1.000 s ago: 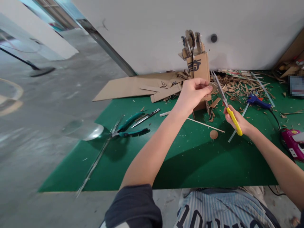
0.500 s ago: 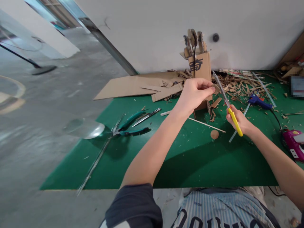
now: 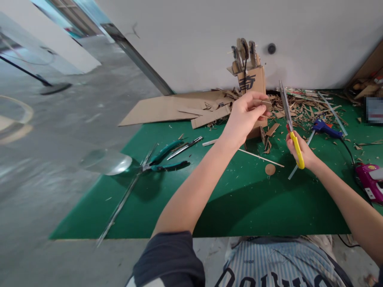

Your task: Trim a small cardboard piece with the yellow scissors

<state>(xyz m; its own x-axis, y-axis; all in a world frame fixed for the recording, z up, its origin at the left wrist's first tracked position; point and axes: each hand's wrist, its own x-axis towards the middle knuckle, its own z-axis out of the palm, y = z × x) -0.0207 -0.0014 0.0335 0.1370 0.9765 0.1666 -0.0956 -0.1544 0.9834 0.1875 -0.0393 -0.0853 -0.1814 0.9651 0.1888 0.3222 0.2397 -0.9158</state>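
Observation:
Between the thumb and fingers of my left hand (image 3: pixel 247 113) is a small cardboard disc (image 3: pixel 267 105), partly covered by the fingertips. My right hand (image 3: pixel 301 151) grips yellow-handled scissors (image 3: pixel 297 150), their blades pointing up and away from me, a short way right of the disc. The blades look closed or nearly so, and they do not touch the disc. A second round cardboard disc (image 3: pixel 270 169) lies flat on the green table below my hands. Behind my left hand stands a cardboard box structure (image 3: pixel 257 79) with round cardboard pieces on top.
Cardboard scraps (image 3: pixel 305 105) are heaped along the wall. On the right lie a blue glue gun (image 3: pixel 324 127) and a magenta device (image 3: pixel 369 181). Pliers (image 3: pixel 158 161), a utility knife (image 3: pixel 185 147) and a thin wooden stick (image 3: pixel 261 157) rest on the green table (image 3: pixel 239 215).
The scissors have moved right, away from the disc, and now point more upright. My left hand has shifted slightly up and left, turning the disc in its fingers.

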